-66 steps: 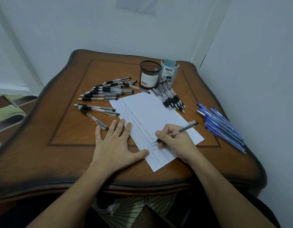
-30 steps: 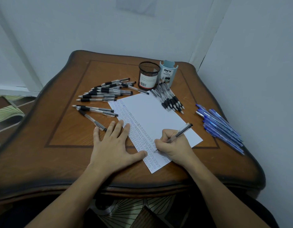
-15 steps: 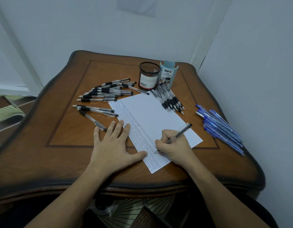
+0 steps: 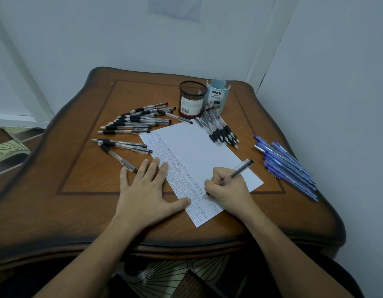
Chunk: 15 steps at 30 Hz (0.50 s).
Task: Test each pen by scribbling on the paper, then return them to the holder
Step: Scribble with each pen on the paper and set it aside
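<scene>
A white sheet of paper point(image 4: 199, 151) lies slanted on the wooden table point(image 4: 78, 179), its left strip filled with rows of small scribbles. My right hand point(image 4: 227, 190) grips a clear black-tipped pen point(image 4: 240, 170) with its tip on the paper near the lower scribbled rows. My left hand point(image 4: 147, 188) lies flat, fingers spread, pressing the paper's left edge. A black mesh holder point(image 4: 191, 98) stands at the back, beside a light blue DIY organizer cup point(image 4: 217, 96).
Several black-grip pens point(image 4: 132, 123) lie fanned left of the paper, another bunch point(image 4: 220, 130) sits below the holders, and several blue pens point(image 4: 287, 166) lie at the right edge. Walls close in behind and to the right.
My right hand has shifted the pen slightly down and left along the scribbled rows while writing. My left hand has stayed flat on the paper.
</scene>
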Available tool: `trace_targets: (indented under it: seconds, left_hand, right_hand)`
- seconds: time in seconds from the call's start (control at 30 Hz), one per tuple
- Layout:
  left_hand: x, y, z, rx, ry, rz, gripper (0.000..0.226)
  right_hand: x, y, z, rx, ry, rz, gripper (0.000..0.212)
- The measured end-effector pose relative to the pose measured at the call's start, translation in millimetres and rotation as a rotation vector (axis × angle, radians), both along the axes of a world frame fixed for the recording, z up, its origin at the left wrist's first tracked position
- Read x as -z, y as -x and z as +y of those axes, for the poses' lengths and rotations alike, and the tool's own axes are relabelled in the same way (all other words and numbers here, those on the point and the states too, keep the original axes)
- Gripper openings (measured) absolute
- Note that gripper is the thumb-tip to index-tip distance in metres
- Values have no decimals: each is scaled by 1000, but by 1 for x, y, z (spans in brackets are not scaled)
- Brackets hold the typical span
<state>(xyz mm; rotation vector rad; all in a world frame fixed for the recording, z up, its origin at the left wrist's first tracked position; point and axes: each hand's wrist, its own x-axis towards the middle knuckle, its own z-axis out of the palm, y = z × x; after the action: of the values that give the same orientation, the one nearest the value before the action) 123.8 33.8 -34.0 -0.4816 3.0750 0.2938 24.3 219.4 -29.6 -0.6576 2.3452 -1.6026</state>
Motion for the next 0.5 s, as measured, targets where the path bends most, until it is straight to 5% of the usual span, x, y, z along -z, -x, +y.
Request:
trace_targets:
  seconds: [0.5]
  left_hand:
    - [0, 0, 0, 4, 11, -12, 114]
  right_hand:
    - [-1, 3, 1, 15, -18, -6, 41]
